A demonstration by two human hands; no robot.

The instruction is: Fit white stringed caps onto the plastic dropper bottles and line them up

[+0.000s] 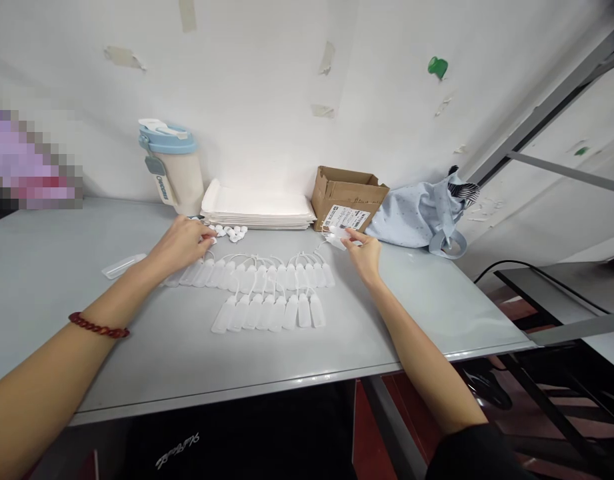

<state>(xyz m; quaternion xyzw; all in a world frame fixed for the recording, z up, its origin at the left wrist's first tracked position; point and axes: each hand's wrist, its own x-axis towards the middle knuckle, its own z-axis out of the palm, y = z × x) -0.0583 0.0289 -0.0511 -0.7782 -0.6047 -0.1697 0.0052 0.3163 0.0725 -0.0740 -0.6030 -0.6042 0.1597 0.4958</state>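
My left hand [184,241] reaches to the back of the table, its fingertips pinched on a small white piece [214,241]. Beside those fingertips lies a little pile of similar white pieces [235,233]. My right hand [363,255], in front of the cardboard box, pinches a translucent white tag [337,238] with a thin loop at its end. Between the hands, many such tags lie side by side in a back row [259,275] and a shorter front row [269,312], their white cords toward the wall. Another clear-looking strip [123,267] lies partly behind my left forearm.
A stack of white envelopes or sheets [259,207] lies against the wall. Left of it stands a cream tumbler with a blue lid [179,173]; right of it are the open cardboard box [349,200] and a light blue cloth bag [411,212]. A metal frame [551,110] rises at right.
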